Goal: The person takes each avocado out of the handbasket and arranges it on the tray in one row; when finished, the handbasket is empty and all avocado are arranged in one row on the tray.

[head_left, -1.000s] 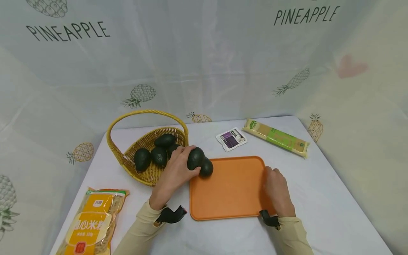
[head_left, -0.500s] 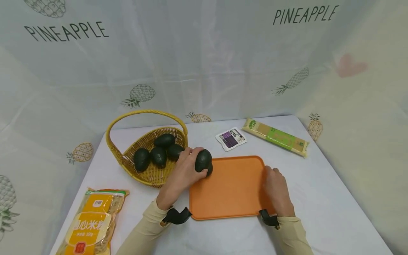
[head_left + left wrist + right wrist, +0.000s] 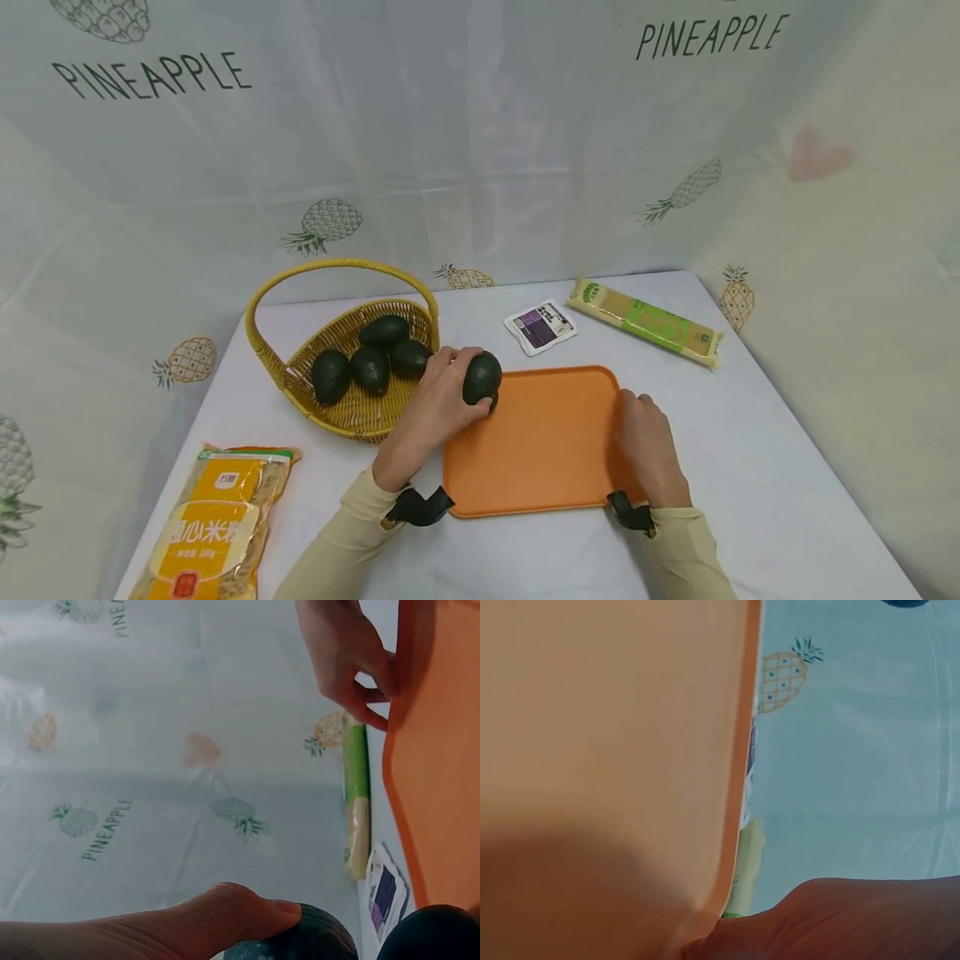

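My left hand [image 3: 442, 400] grips a dark green avocado [image 3: 482, 377] above the far left corner of an orange tray [image 3: 536, 450]. In the left wrist view the thumb [image 3: 247, 915] lies along this avocado [image 3: 300, 941]. A second avocado [image 3: 431, 937] shows beside it there; in the head view it is mostly hidden behind the held one. My right hand [image 3: 651, 446] holds the tray's right rim, its fingers bent at the edge in the left wrist view. Several more avocados [image 3: 370, 370] lie in a yellow wicker basket [image 3: 363, 429] left of the tray.
A tall handle [image 3: 341, 263] arches over the basket. Behind the tray lie a small white and purple packet [image 3: 541, 327] and a long green and tan packet [image 3: 645, 321]. An orange bag of rice noodles [image 3: 213, 525] lies at the front left of the white table [image 3: 750, 467].
My left hand has carried the avocado a little to the right, over the tray corner, so it now covers most of the second avocado. The right hand stays at the tray's rim.
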Demonstrator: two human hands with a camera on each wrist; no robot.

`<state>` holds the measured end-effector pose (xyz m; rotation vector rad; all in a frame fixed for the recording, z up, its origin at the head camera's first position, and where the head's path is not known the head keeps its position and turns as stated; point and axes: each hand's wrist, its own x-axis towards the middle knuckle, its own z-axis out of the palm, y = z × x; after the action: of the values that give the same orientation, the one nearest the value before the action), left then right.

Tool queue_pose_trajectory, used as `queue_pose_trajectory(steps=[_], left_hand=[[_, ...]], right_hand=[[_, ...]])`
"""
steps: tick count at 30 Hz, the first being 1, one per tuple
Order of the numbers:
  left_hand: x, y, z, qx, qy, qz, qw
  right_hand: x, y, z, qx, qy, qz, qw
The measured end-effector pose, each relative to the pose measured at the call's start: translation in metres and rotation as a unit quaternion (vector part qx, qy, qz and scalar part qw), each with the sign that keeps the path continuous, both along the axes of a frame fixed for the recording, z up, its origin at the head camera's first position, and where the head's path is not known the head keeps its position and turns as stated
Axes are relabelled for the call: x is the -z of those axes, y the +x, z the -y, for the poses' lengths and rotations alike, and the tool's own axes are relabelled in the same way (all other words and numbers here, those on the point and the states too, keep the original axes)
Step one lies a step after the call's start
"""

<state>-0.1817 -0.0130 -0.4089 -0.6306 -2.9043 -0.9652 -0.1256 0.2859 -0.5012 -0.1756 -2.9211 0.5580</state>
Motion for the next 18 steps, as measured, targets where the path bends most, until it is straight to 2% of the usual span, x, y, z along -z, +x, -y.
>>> queue_pose_trajectory(steps=[7,18], left_hand=[[0.002,-0.001,-0.005,0.017,0.005,-0.01,0.9998],[0.005,0.0,-0.012,0.016,0.008,-0.009,0.9998]], right_hand=[[0.001,-0.002,-0.001,0.0,-0.001,0.009,1.0],[0.002,-0.002,-0.001,-0.007,0.019,0.0,0.9998]])
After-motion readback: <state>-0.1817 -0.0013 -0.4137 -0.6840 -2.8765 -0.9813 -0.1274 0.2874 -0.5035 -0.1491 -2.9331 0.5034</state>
